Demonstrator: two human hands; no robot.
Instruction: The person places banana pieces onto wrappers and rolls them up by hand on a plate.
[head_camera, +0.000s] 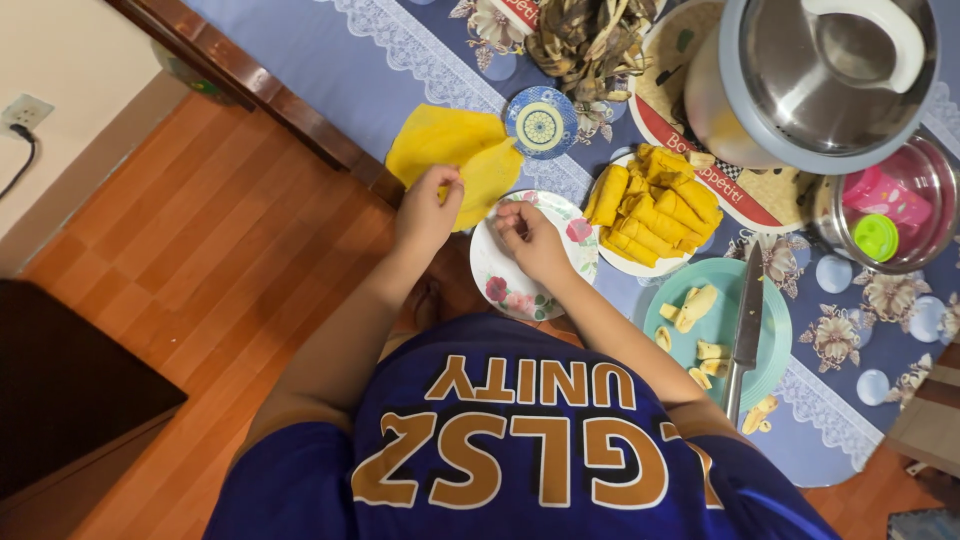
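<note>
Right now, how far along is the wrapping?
Done: a pile of yellow rolls fills one plate. In hand: the left hand grips a yellow wrapper beside the floral plate; the right hand is over it. Left: banana pieces remain unwrapped on the green plate.

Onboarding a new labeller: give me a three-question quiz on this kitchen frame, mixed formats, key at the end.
1. True or false: the knife lies on the teal plate.
2. Which hand pinches the yellow wrapper? A left B right
3. Fill in: the finished yellow rolls sit on a ____ plate.
Key: 1 true. 2 A, the left hand; the right hand is over the floral plate. 3 white.
</note>
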